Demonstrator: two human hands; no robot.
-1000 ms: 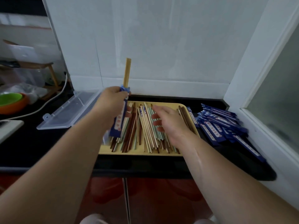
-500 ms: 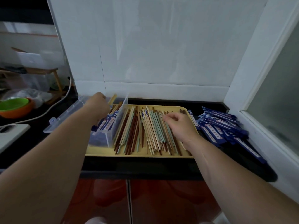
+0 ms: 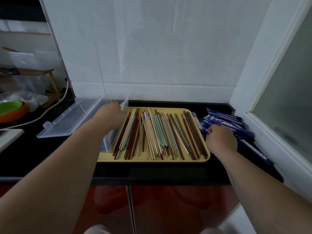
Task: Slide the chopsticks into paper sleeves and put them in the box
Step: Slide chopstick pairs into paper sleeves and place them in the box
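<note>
Chopsticks [image 3: 157, 132], slim rods, beside perhaps glossy sleeves [image 3: 226, 120]

One tray [image 3: 199, 159], one box [image 3: 125, 103], two hands [image 3: 110, 115] [image 3: 221, 138]

Black desk [image 3: 25, 154]. Yellow tray [image 3: 152, 160] centre, near front edge. Open lid [image 3: 67, 120] of clear box [image 3: 108, 141] lies left of tray. Blue paper sleeves [image 3: 233, 122] piled right. White cable [image 3: 42, 115], orange bowl [image 3: 15, 114] far left.
</note>
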